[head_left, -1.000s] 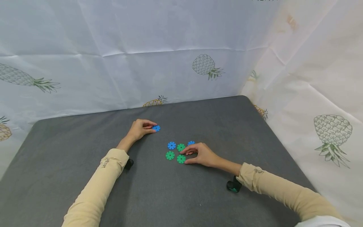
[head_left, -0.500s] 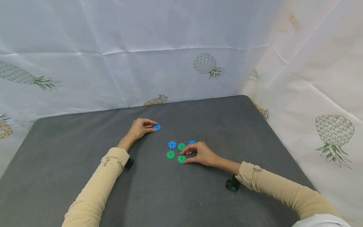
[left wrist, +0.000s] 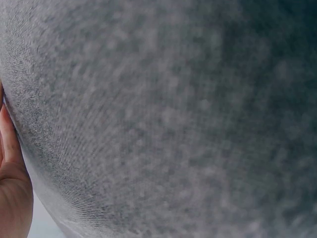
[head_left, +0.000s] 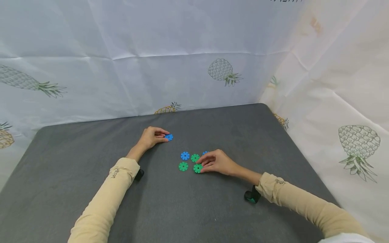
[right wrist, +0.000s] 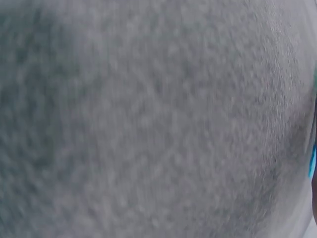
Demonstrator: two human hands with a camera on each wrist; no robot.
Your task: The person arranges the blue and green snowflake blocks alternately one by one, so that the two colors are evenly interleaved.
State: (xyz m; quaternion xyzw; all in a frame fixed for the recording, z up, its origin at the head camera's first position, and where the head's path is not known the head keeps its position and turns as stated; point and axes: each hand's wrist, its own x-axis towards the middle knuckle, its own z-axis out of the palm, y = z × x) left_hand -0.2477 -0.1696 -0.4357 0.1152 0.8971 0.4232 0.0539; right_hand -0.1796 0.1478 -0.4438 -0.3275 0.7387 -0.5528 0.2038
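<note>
In the head view my left hand pinches a blue notched disc between thumb and fingers, left of the group of discs. Farther right, my right hand pinches a green notched disc at its right edge. Beside it lie another green disc, a blue disc and a third green disc. One more blue disc shows only in part behind the right fingers. Part of my left hand appears at the edge of the left wrist view.
A dark grey cloth covers the table. White fabric printed with pineapples hangs along the back and right side. Black wrist cameras are worn below both sleeves. Mostly blurred cloth fills both wrist views.
My right hand has shifted slightly right and away from me, its fingers closing on the green disc, which has moved a little with it. My left hand stays nearly in place.
</note>
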